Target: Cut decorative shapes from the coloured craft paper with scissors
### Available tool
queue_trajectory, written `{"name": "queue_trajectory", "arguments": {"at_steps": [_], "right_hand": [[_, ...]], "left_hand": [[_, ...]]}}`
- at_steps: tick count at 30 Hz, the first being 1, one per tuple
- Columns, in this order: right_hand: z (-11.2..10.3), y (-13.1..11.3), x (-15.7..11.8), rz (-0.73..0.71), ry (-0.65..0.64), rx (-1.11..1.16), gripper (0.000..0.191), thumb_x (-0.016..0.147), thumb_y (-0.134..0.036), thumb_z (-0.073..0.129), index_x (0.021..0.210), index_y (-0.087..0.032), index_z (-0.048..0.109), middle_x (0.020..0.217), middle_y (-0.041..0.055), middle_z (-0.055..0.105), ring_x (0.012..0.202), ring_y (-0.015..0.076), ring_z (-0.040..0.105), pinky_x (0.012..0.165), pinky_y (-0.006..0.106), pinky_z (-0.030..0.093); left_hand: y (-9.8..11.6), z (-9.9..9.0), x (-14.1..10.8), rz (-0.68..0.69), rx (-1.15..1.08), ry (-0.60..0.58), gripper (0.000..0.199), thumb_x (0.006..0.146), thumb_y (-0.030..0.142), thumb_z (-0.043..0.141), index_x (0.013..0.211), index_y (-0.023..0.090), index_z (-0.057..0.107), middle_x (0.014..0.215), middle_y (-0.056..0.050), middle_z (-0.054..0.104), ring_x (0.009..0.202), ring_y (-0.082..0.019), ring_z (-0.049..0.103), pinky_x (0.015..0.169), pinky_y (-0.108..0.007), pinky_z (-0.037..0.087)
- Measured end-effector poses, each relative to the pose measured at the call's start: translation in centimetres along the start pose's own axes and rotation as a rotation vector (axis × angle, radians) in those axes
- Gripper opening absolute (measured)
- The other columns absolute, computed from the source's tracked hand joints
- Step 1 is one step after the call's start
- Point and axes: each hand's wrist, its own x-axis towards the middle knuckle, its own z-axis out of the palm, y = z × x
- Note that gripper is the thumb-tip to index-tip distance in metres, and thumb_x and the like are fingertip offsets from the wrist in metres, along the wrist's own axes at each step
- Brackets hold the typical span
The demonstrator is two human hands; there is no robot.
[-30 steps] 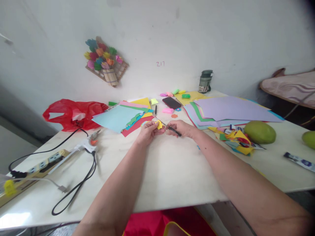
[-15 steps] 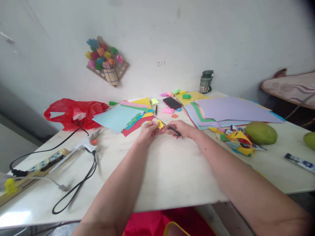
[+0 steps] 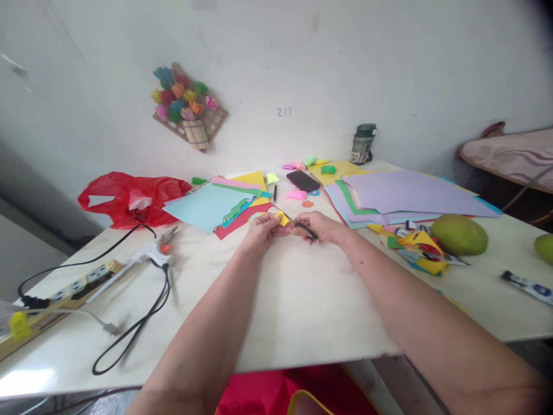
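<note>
Near the middle of the white table, my left hand pinches a small piece of yellow paper. My right hand is wrapped round the dark handles of a pair of scissors. The scissor blades point up and to the left, beside the yellow paper; whether they are parted is too small to tell. Behind my left hand lie a light blue sheet and a red sheet. A small orange paper flower rests beyond my right hand.
Left: a red plastic bag, a glue gun, a power strip and cables. Right: purple paper, paper scraps, a green fruit and a tube. Farther back: a phone and a tumbler.
</note>
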Motion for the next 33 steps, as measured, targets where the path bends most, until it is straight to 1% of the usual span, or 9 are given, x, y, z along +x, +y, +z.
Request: {"name": "queue_trajectory", "arguments": {"at_steps": [6, 12, 18, 26, 33], "right_hand": [[0.00, 0.05, 0.08, 0.010, -0.009, 0.002, 0.031, 0.068, -0.040, 0.066, 0.079, -0.015, 0.052, 0.050, -0.0041, 0.051, 0.036, 0.0064, 0.047, 0.028, 0.016, 0.027], [-0.05, 0.18, 0.06, 0.012, -0.005, -0.003, 0.032, 0.067, -0.040, 0.067, 0.082, -0.015, 0.053, 0.050, -0.0043, 0.051, 0.036, 0.0061, 0.046, 0.028, 0.016, 0.026], [-0.07, 0.14, 0.10, 0.016, -0.011, -0.010, 0.034, 0.066, -0.041, 0.067, 0.082, -0.015, 0.053, 0.050, -0.0047, 0.051, 0.035, 0.0058, 0.046, 0.028, 0.015, 0.026], [-0.09, 0.36, 0.20, 0.026, -0.006, -0.019, 0.036, 0.066, -0.043, 0.067, 0.084, -0.015, 0.053, 0.050, -0.0046, 0.051, 0.036, 0.0061, 0.047, 0.028, 0.015, 0.025], [-0.11, 0.85, 0.50, 0.015, -0.004, -0.017, 0.034, 0.068, -0.044, 0.065, 0.083, -0.015, 0.053, 0.051, -0.0043, 0.051, 0.035, 0.0065, 0.047, 0.027, 0.015, 0.026]], "left_hand": [[-0.03, -0.11, 0.02, 0.009, 0.009, -0.008, 0.026, 0.064, 0.030, 0.071, 0.076, 0.012, 0.056, 0.069, -0.008, 0.068, 0.065, -0.021, 0.067, 0.068, -0.034, 0.053], [0.03, -0.08, 0.09, 0.023, -0.007, 0.051, 0.022, 0.064, 0.026, 0.071, 0.071, 0.012, 0.057, 0.068, -0.008, 0.067, 0.066, -0.021, 0.067, 0.067, -0.033, 0.053], [0.10, -0.01, 0.08, 0.018, -0.011, 0.079, 0.021, 0.063, 0.024, 0.071, 0.071, 0.011, 0.057, 0.071, -0.008, 0.068, 0.064, -0.019, 0.066, 0.065, -0.030, 0.054], [0.06, -0.03, 0.08, 0.017, -0.018, 0.080, 0.021, 0.062, 0.025, 0.071, 0.070, 0.011, 0.057, 0.070, -0.008, 0.068, 0.065, -0.020, 0.067, 0.066, -0.032, 0.054], [-0.27, -0.39, 0.28, 0.006, 0.007, 0.050, 0.027, 0.061, 0.029, 0.073, 0.076, 0.012, 0.058, 0.068, -0.008, 0.068, 0.064, -0.020, 0.066, 0.067, -0.033, 0.053]]}}
